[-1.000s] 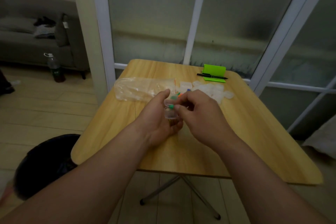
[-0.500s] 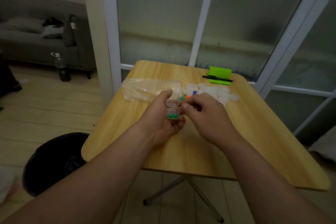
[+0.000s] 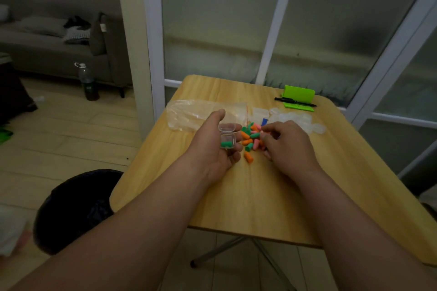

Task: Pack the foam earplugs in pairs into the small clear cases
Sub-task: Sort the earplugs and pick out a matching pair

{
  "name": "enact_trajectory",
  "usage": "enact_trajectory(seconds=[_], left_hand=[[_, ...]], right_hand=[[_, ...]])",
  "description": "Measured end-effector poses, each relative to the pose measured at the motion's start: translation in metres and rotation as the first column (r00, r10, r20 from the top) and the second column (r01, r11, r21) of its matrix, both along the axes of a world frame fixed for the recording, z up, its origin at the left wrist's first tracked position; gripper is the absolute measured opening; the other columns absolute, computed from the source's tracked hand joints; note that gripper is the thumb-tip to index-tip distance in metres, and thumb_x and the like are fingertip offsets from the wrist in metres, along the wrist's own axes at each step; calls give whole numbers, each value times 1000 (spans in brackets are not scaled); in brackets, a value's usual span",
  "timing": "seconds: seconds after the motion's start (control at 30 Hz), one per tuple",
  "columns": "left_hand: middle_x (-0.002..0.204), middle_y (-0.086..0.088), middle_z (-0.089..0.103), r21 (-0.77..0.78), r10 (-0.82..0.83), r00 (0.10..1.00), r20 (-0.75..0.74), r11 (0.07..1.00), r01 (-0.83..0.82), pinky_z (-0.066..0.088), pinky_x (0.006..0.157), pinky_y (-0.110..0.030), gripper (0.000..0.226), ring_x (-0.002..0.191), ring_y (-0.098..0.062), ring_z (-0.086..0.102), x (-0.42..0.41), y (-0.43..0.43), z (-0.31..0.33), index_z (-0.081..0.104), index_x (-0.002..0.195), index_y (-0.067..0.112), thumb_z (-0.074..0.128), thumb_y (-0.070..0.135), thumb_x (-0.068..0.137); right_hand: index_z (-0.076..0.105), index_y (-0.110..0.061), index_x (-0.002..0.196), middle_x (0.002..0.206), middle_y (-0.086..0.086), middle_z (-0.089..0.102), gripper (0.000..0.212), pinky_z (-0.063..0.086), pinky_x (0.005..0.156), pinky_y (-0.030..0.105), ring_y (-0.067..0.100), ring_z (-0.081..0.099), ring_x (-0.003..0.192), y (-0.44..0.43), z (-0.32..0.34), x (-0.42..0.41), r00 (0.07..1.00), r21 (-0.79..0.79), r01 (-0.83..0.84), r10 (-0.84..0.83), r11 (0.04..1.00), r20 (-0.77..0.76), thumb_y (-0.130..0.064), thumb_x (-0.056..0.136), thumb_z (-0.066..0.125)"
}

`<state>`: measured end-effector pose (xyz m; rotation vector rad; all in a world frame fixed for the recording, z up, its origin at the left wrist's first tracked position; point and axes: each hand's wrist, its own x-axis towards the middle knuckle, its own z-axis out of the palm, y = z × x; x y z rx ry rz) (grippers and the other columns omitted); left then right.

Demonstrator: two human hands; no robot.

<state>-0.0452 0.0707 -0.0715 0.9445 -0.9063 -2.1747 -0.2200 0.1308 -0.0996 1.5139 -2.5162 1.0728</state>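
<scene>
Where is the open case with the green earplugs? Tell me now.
Head view, left of centre: the open case is held in the left hand over the table, green earplugs inside, just left of the loose earplug pile.

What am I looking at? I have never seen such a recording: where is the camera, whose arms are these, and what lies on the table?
No machine: a person works with bare hands, and one camera on the person's head looks down at them. The left hand holds a small clear case, lid open, green earplugs inside. The right hand touches the pile of coloured earplugs on the table; whether it pinches one, I cannot tell. Behind lie empty cases, a plastic bag and a pen.
</scene>
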Motion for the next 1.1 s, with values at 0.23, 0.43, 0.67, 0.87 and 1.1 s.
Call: enact_trajectory(seconds=[0.23, 0.43, 0.67, 0.87, 1.1], left_hand=[[89, -7, 62, -11, -11, 1000, 18, 1000, 11, 44, 55, -28, 56, 58, -14, 53, -5, -1, -2, 66, 123, 6, 46, 55, 104], [80, -5, 62, -10, -26, 1000, 9, 1000, 26, 44, 54, -27, 55, 56, -14, 52, -4, 1, -4, 67, 121, 6, 46, 55, 103], [71, -3, 61, -5, -41, 999, -12, 999, 41, 42, 51, -26, 54, 54, -13, 51, -3, 2, -6, 66, 122, 8, 47, 55, 103], [73, -4, 62, -11, -23, 1000, 3, 1000, 23, 44, 54, -27, 56, 55, -14, 52, -2, 1, -7, 65, 125, 6, 46, 54, 103], [83, -8, 63, -3, -104, 995, -13, 995, 104, 44, 55, -28, 54, 60, -15, 53, -5, 8, -2, 68, 114, 9, 45, 56, 103]], right_hand=[[80, -29, 107, 103, 0, 60, 15, 53, 80, 37, 17, 61, 93, -7, 0, 1, 998, 33, 23, -20, 999, -67, -36, 99, 68], [81, -30, 94, 96, -3, 70, 21, 55, 76, 37, 14, 65, 88, -9, -5, -1, 999, 13, 39, -39, 999, -19, -47, 94, 69], [80, -26, 83, 93, -1, 71, 26, 46, 65, 32, 18, 66, 86, -14, 0, 9, 990, 83, 126, -119, 989, -77, -47, 91, 68], [73, -28, 72, 88, -4, 70, 15, 53, 65, 36, 15, 65, 81, -12, 5, 8, 996, 37, 92, -92, 995, -4, -36, 84, 69], [70, -26, 84, 83, -9, 69, 10, 42, 61, 13, 1, 60, 76, 27, 32, 25, 984, -234, -94, 126, 968, 125, -23, 92, 75]])
